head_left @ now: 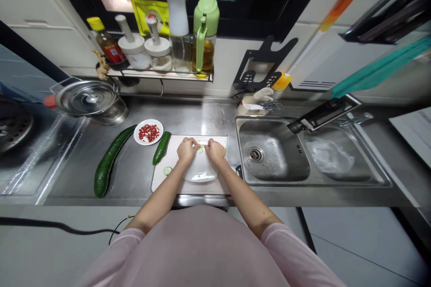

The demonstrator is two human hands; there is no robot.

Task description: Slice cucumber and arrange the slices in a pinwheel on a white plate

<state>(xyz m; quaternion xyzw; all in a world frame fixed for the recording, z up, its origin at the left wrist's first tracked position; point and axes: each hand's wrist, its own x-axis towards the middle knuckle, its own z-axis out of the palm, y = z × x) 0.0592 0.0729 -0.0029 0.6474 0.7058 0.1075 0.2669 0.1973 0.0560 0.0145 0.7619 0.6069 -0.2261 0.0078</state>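
Observation:
Over a white plate [201,172], my left hand [187,149] and my right hand [215,150] are close together with fingers pinched. Thin cucumber slices [201,147] show between the fingertips, at the far side of the plate. The exact grip on each slice is small and partly hidden. The plate rests on a white cutting board [161,184]. Left of my left hand, a single cucumber slice [167,171] lies on the board, and a cut piece of cucumber [161,148] lies at its left edge. A knife handle [239,171] shows beside the board's right edge.
A long whole cucumber [109,161] and a small dish of chopped red pieces [148,132] are to the left. Behind them stands a lidded steel pot [107,112]. A rack [161,75] holds seasonings and an oil bottle [205,31]. The double sink [272,154] is right.

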